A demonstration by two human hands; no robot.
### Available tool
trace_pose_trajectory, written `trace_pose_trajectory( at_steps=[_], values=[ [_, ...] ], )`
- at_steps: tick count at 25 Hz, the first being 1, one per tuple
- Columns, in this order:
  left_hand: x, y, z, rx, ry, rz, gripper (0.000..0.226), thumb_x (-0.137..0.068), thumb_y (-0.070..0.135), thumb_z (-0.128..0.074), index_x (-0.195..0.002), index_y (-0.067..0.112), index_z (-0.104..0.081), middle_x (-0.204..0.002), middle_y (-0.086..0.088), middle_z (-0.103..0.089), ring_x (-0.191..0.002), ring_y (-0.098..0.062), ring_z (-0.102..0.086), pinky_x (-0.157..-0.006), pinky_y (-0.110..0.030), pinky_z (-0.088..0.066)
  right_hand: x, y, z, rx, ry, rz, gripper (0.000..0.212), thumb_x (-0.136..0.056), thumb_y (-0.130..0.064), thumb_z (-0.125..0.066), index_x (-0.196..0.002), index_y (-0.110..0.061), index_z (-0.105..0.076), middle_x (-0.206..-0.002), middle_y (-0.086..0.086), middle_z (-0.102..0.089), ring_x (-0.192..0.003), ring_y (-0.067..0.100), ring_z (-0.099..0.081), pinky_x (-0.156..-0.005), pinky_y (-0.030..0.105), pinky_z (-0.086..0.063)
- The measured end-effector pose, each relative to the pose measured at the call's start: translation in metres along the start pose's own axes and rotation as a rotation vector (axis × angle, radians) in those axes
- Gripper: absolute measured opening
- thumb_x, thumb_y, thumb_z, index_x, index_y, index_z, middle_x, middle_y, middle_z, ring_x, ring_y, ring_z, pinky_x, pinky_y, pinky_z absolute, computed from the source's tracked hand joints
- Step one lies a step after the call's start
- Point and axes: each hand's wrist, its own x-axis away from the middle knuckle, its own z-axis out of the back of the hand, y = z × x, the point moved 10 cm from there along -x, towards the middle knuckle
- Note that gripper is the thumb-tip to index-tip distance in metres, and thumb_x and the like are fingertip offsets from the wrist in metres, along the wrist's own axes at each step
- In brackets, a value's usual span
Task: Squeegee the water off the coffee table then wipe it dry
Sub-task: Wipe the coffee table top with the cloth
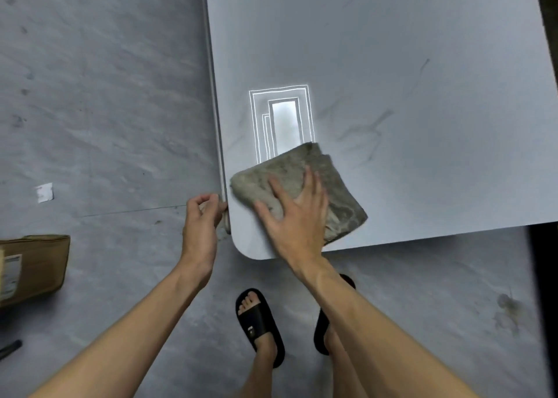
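Observation:
The coffee table [407, 65] has a glossy pale marble-look top with a rounded near-left corner. A folded grey-brown towel [287, 168] lies flat on that corner. My right hand [294, 213] presses down on the towel with fingers spread. My left hand [200, 216] is curled at the table's left edge, fingers touching the rim, with a bit of light cloth showing under them. No squeegee is in view. A bright ceiling-light reflection [283, 123] shines on the top just beyond the towel.
The grey floor [105, 95] surrounds the table on the left and front. A cardboard box [33, 265] sits at the left edge. A white paper scrap [44, 192] lies on the floor. My feet in black slides [259, 322] stand just in front of the table corner.

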Motion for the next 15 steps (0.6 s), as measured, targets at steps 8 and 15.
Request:
trace_pose_trajectory(
  at_steps=[8,15],
  values=[
    [0.017,-0.026,0.029,-0.396,0.097,0.016,0.042,-0.094,0.048,-0.045,-0.122,0.019,-0.058,-0.11,0.0,-0.065,-0.105,-0.018,-0.06,-0.082,-0.027,-0.044,0.037,-0.059,-0.031,0.293,-0.173,0.704,0.048,-0.089,-0.063,-0.044,-0.135,-0.049,-0.046,-0.151,0.018,-0.034,-0.134,0.036,-0.034,-0.109,0.053,-0.03],
    [0.042,0.0,-0.031,-0.77,-0.068,-0.225,0.06,-0.098,0.045,-0.042,-0.149,0.016,-0.028,-0.155,-0.006,-0.033,-0.14,-0.023,-0.036,-0.112,-0.034,-0.03,0.042,-0.005,-0.008,0.314,-0.253,0.869,0.046,-0.09,-0.06,-0.047,-0.135,-0.05,-0.046,-0.153,0.011,-0.033,-0.133,0.03,-0.037,-0.108,0.05,-0.033]
  ],
)
